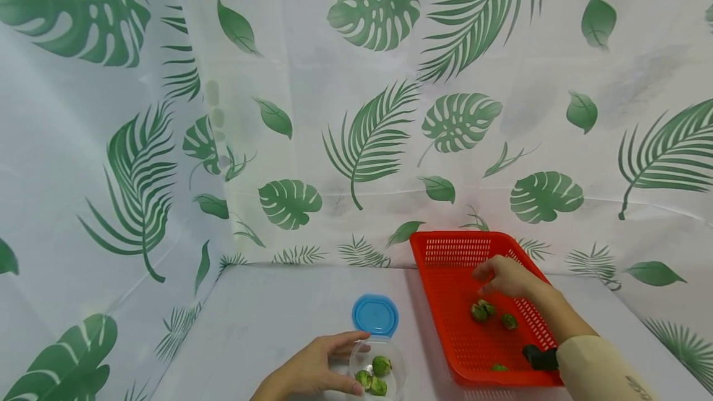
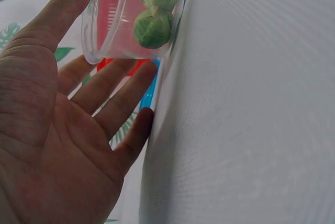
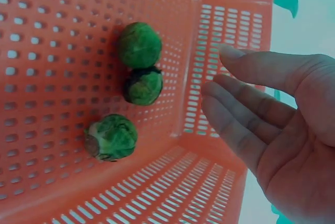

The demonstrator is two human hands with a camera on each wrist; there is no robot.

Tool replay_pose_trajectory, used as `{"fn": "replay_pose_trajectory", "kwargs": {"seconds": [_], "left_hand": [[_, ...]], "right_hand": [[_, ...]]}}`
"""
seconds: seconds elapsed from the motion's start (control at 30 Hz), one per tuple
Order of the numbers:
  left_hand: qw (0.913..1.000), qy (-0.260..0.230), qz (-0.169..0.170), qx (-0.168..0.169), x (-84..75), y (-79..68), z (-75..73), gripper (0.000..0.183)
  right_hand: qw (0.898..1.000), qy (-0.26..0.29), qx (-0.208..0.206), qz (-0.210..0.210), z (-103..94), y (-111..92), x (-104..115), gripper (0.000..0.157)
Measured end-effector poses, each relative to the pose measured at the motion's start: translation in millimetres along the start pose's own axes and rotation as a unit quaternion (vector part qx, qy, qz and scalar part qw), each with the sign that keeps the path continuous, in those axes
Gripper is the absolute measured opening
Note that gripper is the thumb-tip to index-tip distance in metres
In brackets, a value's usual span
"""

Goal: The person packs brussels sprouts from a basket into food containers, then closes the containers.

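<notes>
**Red basket (image 1: 469, 340), paired sprouts (image 1: 482, 310): your right hand (image 1: 508, 278) is the nearer, with a gap beneath it**

Note first the relation between your right hand and the paired sprouts inside the basket. In the head view, the pair lies just on your side of the fingertips and seems lower than them. The right wrist view shows the two touching each other, apart from your fingers. Your right hand holds nothing: its fingers bend loosely, the thumb standing away from them.

A single sprout (image 1: 509, 321) sits near the pair, to its right; another sprout (image 1: 499, 367) shows at the basket's near end. Being roundish, the sprouts offer you no marked long axis; the basket's own runs away from you.

Your left hand (image 1: 314, 367) is well apart, to the left of the basket, with thumb and fingers about a clear container (image 1: 397, 371) on the worktop (image 1: 278, 311). Three sprouts (image 1: 379, 385) show inside it, and its blue lid (image 1: 375, 315) lies folded out on the far side. Any crossing between basket and container would, you may judge, run leftward and toward you, over the basket's left wall.
</notes>
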State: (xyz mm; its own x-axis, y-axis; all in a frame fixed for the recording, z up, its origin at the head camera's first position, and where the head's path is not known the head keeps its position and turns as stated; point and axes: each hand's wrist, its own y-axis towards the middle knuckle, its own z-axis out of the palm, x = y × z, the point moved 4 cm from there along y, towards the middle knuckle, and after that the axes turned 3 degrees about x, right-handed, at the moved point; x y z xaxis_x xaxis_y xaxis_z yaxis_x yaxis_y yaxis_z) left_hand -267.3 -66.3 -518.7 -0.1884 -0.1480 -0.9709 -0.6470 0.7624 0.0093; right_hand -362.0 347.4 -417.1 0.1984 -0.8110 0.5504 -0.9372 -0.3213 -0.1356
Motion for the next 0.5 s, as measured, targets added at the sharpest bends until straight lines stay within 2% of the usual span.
{"fn": "replay_pose_trajectory", "kwargs": {"seconds": [0.2, 0.5], "left_hand": [[1.0, -0.003, 0.008, 0.001, 1.2, 0.4, -0.1, 0.075], [1.0, -0.005, 0.001, 0.002, 2.0, 0.0, -1.2, 0.076]], "right_hand": [[1.0, -0.012, 0.013, 0.01, 2.3, 0, -4, 0.035], [0.999, -0.003, 0.023, 0.044, 6.9, 3, -13, 0.037]]}}
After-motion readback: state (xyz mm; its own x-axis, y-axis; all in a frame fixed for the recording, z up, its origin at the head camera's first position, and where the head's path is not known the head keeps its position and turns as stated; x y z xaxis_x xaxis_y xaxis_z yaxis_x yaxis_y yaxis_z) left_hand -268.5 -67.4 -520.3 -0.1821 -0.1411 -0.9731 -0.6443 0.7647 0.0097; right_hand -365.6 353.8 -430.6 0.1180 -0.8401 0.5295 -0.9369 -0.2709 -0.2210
